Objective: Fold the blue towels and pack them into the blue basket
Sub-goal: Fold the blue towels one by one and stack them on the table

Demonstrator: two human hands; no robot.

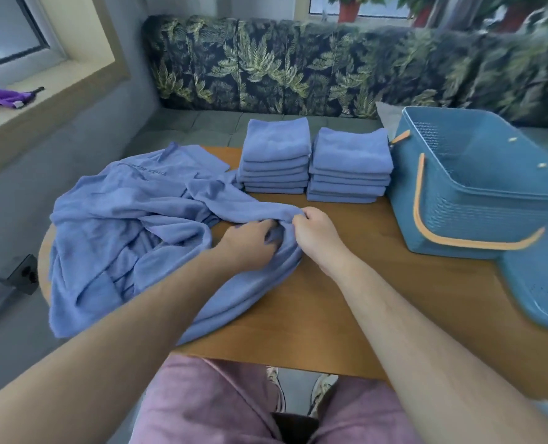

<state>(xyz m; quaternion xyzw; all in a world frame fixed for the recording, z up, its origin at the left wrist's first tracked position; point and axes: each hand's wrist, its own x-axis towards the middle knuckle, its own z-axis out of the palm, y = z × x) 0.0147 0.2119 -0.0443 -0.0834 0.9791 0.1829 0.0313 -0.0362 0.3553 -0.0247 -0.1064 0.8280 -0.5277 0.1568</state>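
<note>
Together — hands point(250, 243) point(314, 235) pinch towel point(234, 197).

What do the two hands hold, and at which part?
Both the left hand and right hand pinch one unfolded towel at a bunched edge.

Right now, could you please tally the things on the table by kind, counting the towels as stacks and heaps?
Stacks of folded towels: 2, the left stack and the right stack
heap of unfolded towels: 1
blue basket: 1
blue lid: 1
Total: 5
</note>
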